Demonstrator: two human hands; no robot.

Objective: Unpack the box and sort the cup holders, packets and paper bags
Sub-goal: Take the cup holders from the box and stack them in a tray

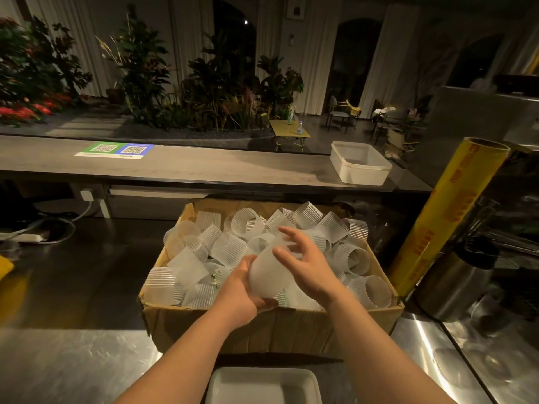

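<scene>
An open cardboard box point(262, 328) stands on the steel counter, filled with several loose, translucent ribbed cup holders point(230, 252). Above the box's near side, a nested stack of cup holders point(272, 275) is held between both hands. My left hand point(242, 298) grips the stack's lower end from underneath. My right hand point(309, 260) curls around its upper end, fingers spread over the top. No packets or paper bags are visible; whatever lies under the holders is hidden.
A white tray point(262, 383) sits at the counter's near edge below the box. A white plastic tub point(360, 170) rests on the raised wooden bar top. A yellow cling-film roll point(443, 217) and steel canisters point(455, 287) stand right of the box.
</scene>
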